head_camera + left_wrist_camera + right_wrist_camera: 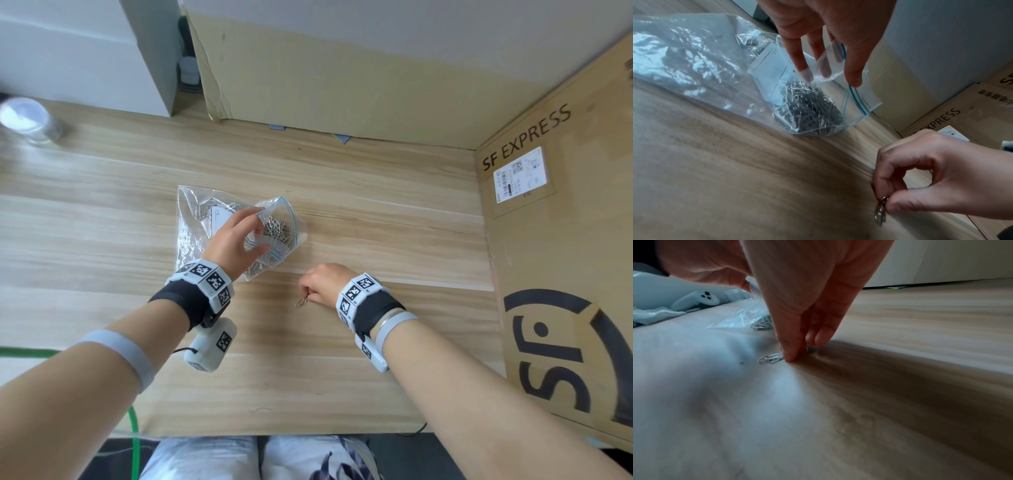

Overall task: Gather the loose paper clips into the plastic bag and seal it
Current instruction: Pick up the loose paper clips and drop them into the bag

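Observation:
A clear zip plastic bag point(191, 219) with a blue seal strip lies on the wooden table point(376, 222). A heap of silver paper clips point(279, 233) sits inside it near the mouth. My left hand point(262, 236) pinches the upper lip of the bag point(694, 56) between fingers point(807, 76) and thumb, lifting the mouth. To the lower right of the bag, my right hand point(308, 296) pinches a few loose paper clips point(302, 302) against the table. The wrist views show the same clips point(879, 212) point(770, 360) sticking out below the fingertips point(789, 355).
A tall cardboard box marked SF EXPRESS point(561, 240) walls off the right side, and another cardboard sheet point(325, 75) stands at the back. A clear jar point(30, 120) sits far left. A white controller point(696, 300) lies beyond the bag. A green cable point(135, 438) hangs at the table's front edge.

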A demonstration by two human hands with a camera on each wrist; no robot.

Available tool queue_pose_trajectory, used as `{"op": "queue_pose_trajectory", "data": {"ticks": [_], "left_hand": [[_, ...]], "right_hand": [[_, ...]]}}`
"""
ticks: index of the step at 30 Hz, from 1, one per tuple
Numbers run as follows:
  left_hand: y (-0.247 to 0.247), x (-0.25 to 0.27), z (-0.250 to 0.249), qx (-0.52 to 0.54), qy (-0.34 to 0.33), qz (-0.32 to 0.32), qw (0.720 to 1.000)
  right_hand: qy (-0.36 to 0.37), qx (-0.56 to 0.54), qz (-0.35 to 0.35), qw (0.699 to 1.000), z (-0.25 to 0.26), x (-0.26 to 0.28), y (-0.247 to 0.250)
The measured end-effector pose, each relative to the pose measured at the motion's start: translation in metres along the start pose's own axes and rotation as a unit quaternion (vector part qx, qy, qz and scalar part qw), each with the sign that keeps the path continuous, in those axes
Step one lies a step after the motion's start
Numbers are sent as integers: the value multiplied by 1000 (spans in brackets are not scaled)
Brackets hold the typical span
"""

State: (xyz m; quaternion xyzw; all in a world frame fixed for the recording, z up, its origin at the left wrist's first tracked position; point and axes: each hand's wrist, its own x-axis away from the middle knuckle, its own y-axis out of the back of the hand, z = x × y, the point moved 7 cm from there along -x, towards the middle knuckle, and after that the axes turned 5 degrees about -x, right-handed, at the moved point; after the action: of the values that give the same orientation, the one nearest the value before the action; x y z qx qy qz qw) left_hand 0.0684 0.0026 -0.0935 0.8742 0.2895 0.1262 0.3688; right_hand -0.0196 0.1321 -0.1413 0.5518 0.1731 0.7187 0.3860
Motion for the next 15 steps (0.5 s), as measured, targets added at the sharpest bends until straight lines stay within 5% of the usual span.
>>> {"op": "queue_pose_trajectory", "data": {"ticks": [8,15], "left_hand": [[-1,-2,2,-2,7,3,1000],[0,-1,2,-2,5,5,1000]], "right_hand": [[-72,71,95,990,9,-16,-1],[-125,3,31,992,-1,-6,15]]}}
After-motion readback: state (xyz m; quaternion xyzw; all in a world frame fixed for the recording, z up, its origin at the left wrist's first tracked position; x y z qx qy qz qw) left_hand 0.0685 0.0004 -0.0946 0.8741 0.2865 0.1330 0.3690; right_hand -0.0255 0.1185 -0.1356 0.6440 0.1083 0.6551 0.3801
